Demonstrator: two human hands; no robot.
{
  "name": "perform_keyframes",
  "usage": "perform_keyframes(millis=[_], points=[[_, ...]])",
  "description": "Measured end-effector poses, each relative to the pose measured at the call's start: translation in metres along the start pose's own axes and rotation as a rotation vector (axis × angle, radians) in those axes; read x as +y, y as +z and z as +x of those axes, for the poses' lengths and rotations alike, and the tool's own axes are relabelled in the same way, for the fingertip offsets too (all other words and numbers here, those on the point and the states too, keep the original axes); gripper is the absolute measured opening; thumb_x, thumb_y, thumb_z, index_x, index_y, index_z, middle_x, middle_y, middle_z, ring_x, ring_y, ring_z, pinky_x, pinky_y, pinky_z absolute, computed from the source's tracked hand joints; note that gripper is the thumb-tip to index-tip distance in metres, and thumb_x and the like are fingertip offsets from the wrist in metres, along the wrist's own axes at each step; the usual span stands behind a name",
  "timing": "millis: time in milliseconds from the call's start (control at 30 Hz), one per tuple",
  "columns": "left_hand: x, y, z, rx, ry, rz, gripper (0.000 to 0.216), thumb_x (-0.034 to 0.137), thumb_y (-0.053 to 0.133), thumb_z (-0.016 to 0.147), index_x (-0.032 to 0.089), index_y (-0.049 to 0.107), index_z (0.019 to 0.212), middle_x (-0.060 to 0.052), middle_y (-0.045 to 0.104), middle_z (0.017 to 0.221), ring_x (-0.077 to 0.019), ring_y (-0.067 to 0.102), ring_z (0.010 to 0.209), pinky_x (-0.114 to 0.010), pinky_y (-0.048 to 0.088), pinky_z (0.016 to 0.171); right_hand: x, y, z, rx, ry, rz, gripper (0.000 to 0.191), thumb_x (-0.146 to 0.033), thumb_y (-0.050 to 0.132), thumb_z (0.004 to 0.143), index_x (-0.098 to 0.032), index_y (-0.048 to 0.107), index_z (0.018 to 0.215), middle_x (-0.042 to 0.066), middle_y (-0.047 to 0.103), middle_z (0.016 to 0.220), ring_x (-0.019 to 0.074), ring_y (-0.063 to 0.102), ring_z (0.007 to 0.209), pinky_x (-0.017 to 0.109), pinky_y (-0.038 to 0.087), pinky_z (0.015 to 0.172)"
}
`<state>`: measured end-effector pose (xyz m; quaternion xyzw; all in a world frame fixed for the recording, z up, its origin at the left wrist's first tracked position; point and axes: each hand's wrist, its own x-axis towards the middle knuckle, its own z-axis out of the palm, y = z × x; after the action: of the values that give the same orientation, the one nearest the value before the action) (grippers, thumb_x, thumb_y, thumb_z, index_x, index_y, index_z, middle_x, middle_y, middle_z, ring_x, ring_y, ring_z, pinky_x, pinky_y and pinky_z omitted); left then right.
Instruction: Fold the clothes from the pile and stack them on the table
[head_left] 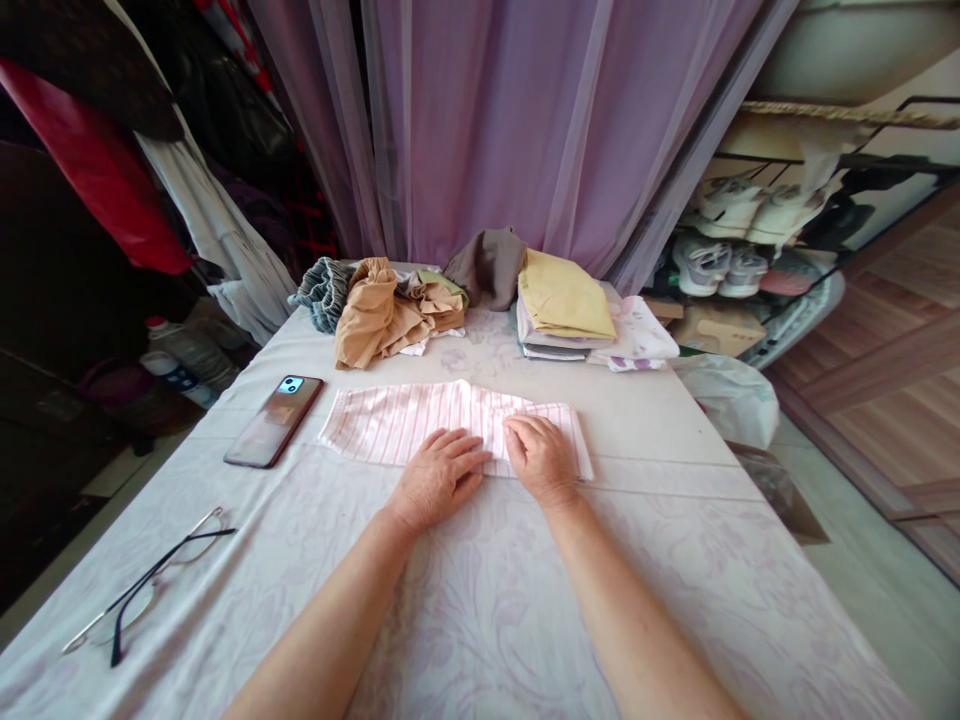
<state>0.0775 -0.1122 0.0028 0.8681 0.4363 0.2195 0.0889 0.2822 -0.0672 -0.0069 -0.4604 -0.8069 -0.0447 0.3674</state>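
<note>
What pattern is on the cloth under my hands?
Thin pink and white stripes on the folded cloth, clearest in the head view.

Sheer purple curtains [510, 120] hang behind the tabletop [480, 600], which wears a pale floral cloth. A shoe rack [757, 240] stands on the right beside wooden flooring [892, 370]. Daylight glows through the curtains.
</note>
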Motion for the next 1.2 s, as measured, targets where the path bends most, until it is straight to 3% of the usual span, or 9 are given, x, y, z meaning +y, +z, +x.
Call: perform_keyframes(millis=[933, 1100, 1200], points=[[0.004, 0.001, -0.003, 0.037, -0.007, 0.017, 0.031, 0.028, 0.051, 0.094, 0.026, 0.064, 0.122, -0.004, 0.066, 0.125, -0.0238, 0.054, 0.121, -0.044, 0.040, 0.106, 0.000, 0.003, -0.008, -0.027, -0.017, -0.040, 0.027, -0.023, 0.047, 0.094, -0.019, 0.073, 0.090, 0.007, 0.076, 0.092, 0.0201, 0.067, 0.088, 0.033, 0.050, 0.085], [0.003, 0.001, 0.002, 0.079, -0.078, -0.029, 0.027, 0.032, 0.054, 0.093, 0.023, 0.068, 0.114, -0.007, 0.066, 0.125, -0.0225, 0.056, 0.120, -0.041, 0.041, 0.107, 0.004, 0.003, -0.008, 0.010, 0.008, -0.011, 0.028, -0.025, 0.046, 0.093, -0.020, 0.073, 0.092, 0.008, 0.076, 0.094, 0.0202, 0.068, 0.089, 0.034, 0.051, 0.085], [0.006, 0.001, 0.015, 0.070, -0.213, -0.038, 0.024, 0.033, 0.053, 0.094, 0.020, 0.073, 0.099, -0.007, 0.071, 0.109, -0.0216, 0.062, 0.106, -0.038, 0.045, 0.100, 0.009, 0.000, -0.008, 0.075, 0.014, -0.021, 0.027, -0.026, 0.047, 0.093, -0.019, 0.073, 0.090, 0.008, 0.076, 0.093, 0.0203, 0.069, 0.088, 0.033, 0.051, 0.083]])
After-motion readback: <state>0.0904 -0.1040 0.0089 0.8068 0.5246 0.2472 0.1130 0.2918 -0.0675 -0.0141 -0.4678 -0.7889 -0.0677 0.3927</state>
